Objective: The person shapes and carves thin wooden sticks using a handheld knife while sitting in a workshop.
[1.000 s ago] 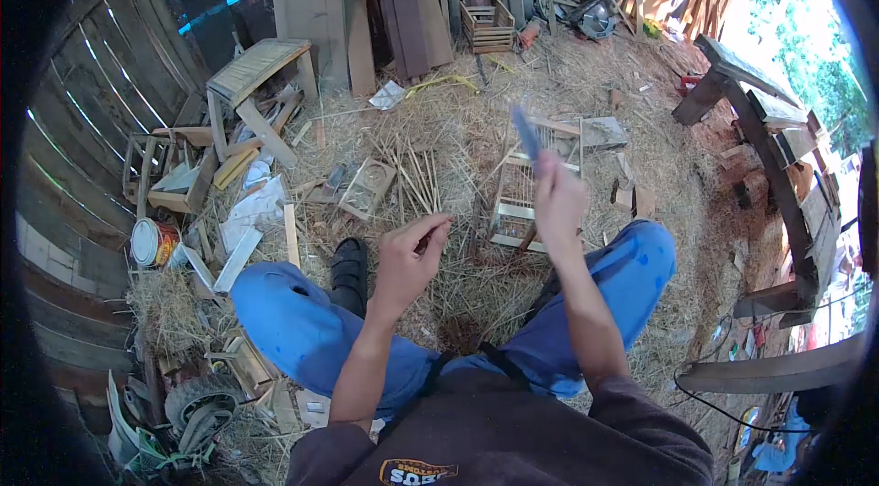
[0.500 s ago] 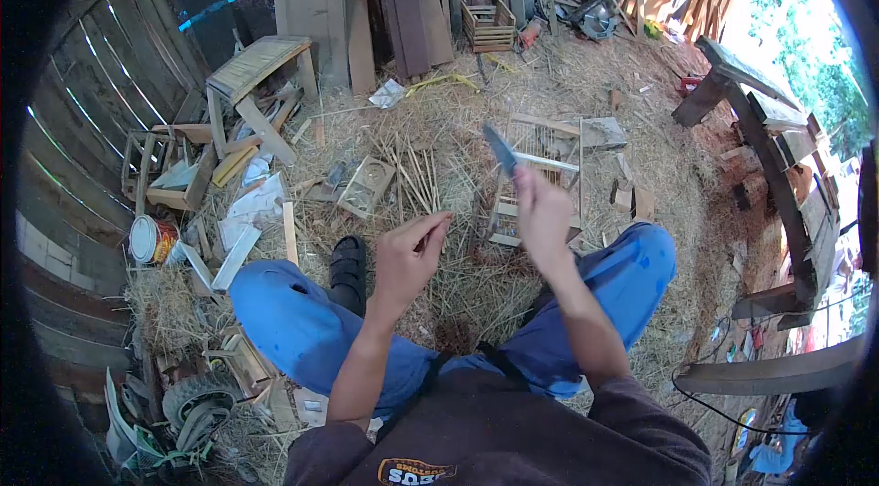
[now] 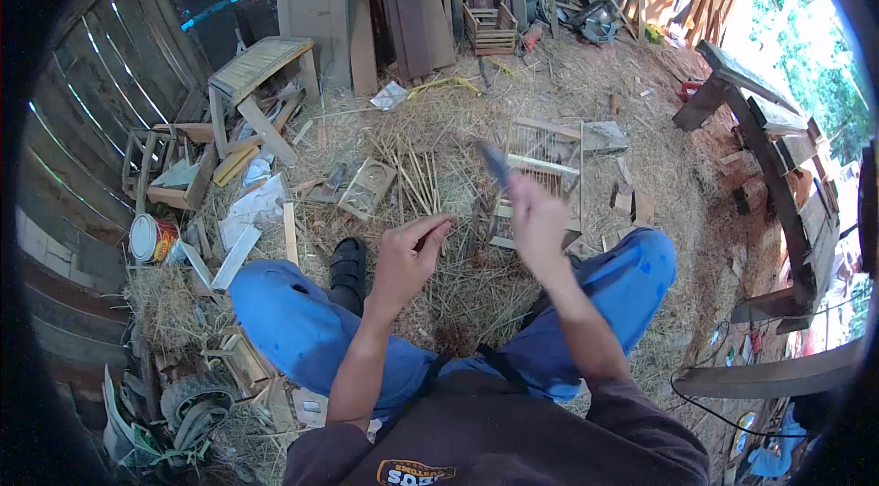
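Note:
My right hand (image 3: 538, 225) is wrapped round the handle of a knife (image 3: 494, 163), its dark broad blade angled up and to the left. To the left of it, my left hand (image 3: 407, 257) is closed in a pinch between my knees; whatever sits in its fingertips is too small or hidden to make out. Just beyond that hand, several thin wooden sticks (image 3: 419, 176) lie fanned on the straw. A slatted wooden frame (image 3: 568, 170) rests on the ground behind the knife, partly covered by my right hand.
A small wooden frame piece (image 3: 368, 188) lies left of the sticks. A wooden stool (image 3: 261, 65) and scrap wood stand at the left, near a paint can (image 3: 152, 239). Further back are a small crate (image 3: 490, 28) and a circular saw (image 3: 598, 25). A timber bench (image 3: 778, 156) runs along the right.
The knife and my right hand have shifted slightly left and down, with the blade a little blurred. My left hand has barely moved.

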Action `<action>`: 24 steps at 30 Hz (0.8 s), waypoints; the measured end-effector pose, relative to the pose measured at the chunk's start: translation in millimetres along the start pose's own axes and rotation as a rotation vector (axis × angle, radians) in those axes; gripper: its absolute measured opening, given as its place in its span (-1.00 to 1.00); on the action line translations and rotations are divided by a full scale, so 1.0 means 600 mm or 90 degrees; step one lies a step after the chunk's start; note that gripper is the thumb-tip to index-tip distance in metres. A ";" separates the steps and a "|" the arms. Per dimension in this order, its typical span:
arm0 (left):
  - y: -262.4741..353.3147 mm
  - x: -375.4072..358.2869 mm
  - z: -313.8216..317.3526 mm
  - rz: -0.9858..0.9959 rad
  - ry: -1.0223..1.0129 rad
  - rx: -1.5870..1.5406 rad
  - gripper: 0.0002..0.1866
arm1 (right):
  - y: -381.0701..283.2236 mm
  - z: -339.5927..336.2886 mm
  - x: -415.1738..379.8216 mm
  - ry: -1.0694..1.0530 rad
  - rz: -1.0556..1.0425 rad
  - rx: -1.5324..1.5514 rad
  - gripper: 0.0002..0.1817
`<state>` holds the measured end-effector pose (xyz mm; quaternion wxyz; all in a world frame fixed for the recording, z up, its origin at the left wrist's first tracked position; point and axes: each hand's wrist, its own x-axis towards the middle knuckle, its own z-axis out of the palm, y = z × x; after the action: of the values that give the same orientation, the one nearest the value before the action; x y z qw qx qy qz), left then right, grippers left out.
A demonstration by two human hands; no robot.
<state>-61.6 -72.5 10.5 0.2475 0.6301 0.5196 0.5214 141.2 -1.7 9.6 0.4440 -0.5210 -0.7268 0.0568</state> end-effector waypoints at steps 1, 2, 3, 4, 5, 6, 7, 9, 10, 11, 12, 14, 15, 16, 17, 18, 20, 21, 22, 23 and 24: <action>-0.004 -0.001 0.000 -0.012 -0.002 0.005 -0.79 | -0.015 0.005 -0.009 -0.047 -0.020 0.000 -0.71; -0.006 -0.001 -0.002 -0.024 -0.006 0.011 -0.79 | -0.030 0.008 -0.017 -0.094 -0.038 0.002 -0.71; -0.007 0.000 -0.003 -0.025 -0.006 0.007 -0.80 | -0.038 0.011 -0.021 -0.140 -0.055 0.003 -0.71; -0.008 0.001 -0.003 -0.026 -0.008 0.002 -0.80 | -0.033 0.012 -0.014 -0.069 -0.052 0.006 -0.70; -0.008 0.002 -0.003 -0.028 -0.009 -0.004 -0.80 | -0.019 0.011 0.001 0.001 -0.048 0.008 -0.69; -0.008 0.002 -0.002 -0.002 0.001 -0.006 -0.79 | -0.005 0.007 0.016 0.070 -0.044 0.009 -0.68; -0.006 0.003 0.000 0.022 0.010 -0.009 -0.79 | -0.003 -0.017 0.032 0.042 0.060 -0.021 -0.67; -0.004 -0.001 0.000 0.042 0.016 -0.004 -0.79 | 0.017 -0.035 0.050 0.068 0.138 -0.024 -0.66; -0.003 -0.002 0.001 0.040 0.012 0.003 -0.78 | 0.020 -0.042 0.054 0.082 0.176 -0.026 -0.66; -0.001 -0.002 0.002 0.040 0.008 0.010 -0.78 | 0.014 -0.042 0.048 0.068 0.158 -0.037 -0.68; 0.002 -0.002 0.003 0.009 0.004 0.012 -0.78 | 0.006 -0.033 0.034 0.058 0.098 -0.019 -0.68; 0.008 -0.001 0.003 -0.052 -0.001 0.019 -0.79 | -0.010 -0.007 0.006 0.036 -0.025 0.022 -0.70; 0.013 0.000 0.000 -0.054 0.002 0.020 -0.79 | -0.021 -0.004 -0.001 -0.010 -0.029 0.022 -0.71; 0.018 0.002 -0.004 -0.056 0.003 0.024 -0.79 | -0.035 -0.003 -0.005 -0.054 -0.031 0.023 -0.71; 0.021 0.003 -0.007 -0.059 0.004 0.028 -0.79 | -0.042 -0.002 -0.008 -0.100 -0.033 0.023 -0.72; 0.017 0.004 -0.006 -0.022 0.015 0.029 -0.78 | -0.036 -0.002 -0.003 -0.062 -0.020 0.018 -0.70; 0.006 0.003 -0.001 0.054 0.036 0.027 -0.75 | -0.010 -0.010 0.018 0.012 0.006 0.004 -0.67; 0.006 0.004 0.000 0.066 0.033 0.023 -0.75 | -0.005 -0.022 0.030 0.051 0.042 0.019 -0.63; 0.006 0.004 -0.001 0.077 0.030 0.019 -0.75 | 0.008 -0.032 0.039 0.054 0.090 0.010 -0.62; 0.007 0.003 -0.002 0.088 0.028 0.014 -0.74 | 0.021 -0.042 0.046 0.056 0.137 0.001 -0.61; 0.009 0.002 -0.001 0.078 0.022 0.002 -0.74 | 0.025 -0.048 0.051 0.060 0.183 -0.008 -0.60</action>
<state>-60.2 -73.5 15.5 0.2054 0.6519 0.4849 0.5457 170.3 18.9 36.3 0.4615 -0.6248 -0.6232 0.0907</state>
